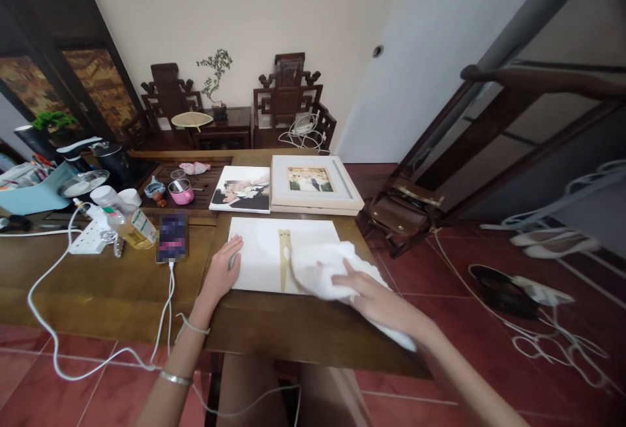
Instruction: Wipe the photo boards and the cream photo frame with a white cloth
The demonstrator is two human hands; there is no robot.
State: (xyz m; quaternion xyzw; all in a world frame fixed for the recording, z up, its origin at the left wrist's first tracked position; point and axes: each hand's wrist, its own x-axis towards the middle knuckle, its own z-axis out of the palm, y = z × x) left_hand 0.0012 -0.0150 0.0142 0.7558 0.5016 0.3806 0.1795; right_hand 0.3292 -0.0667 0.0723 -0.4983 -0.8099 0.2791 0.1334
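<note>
A flat white panel (254, 244) with a gold-coloured strip-shaped figure (284, 261) in its middle lies on the brown wooden table (274, 323) in front of me. My left hand (227, 264) rests open along the panel's left edge, fingers stretched. A crumpled white cloth (323, 267) covers the right part of the panel, and one end trails toward the table's right edge. My right hand (359, 287) grips this cloth and presses it against the panel; the hand is slightly blurred.
Behind the panel lie a photo print (242, 189) and a framed picture (310, 182) on a box. To the left are a phone (171, 238) on a cable, a bottle (134, 226), a power strip (90, 235) and a pink cup (181, 191). A brown bag (403, 212) sits at right.
</note>
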